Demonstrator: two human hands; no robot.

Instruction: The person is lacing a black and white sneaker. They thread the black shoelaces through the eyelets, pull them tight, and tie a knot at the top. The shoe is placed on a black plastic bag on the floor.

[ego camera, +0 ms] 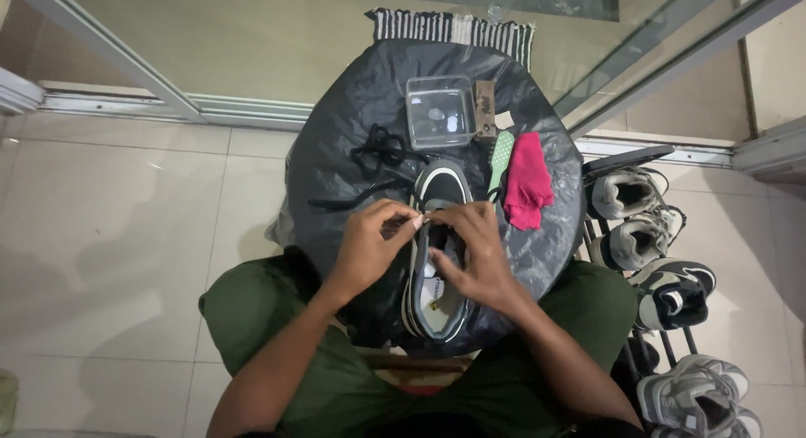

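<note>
A dark sneaker with white trim lies on a round table covered in black plastic, its toe pointing away from me. My left hand pinches a black lace at the shoe's left eyelets. My right hand rests on the shoe's tongue area and grips the lace from the right. A loose black lace lies coiled on the table beyond the left hand.
A clear plastic box stands at the table's far side, with a green brush and a pink cloth to its right. A shoe rack with several sneakers stands at right. A glass door and a striped mat lie ahead.
</note>
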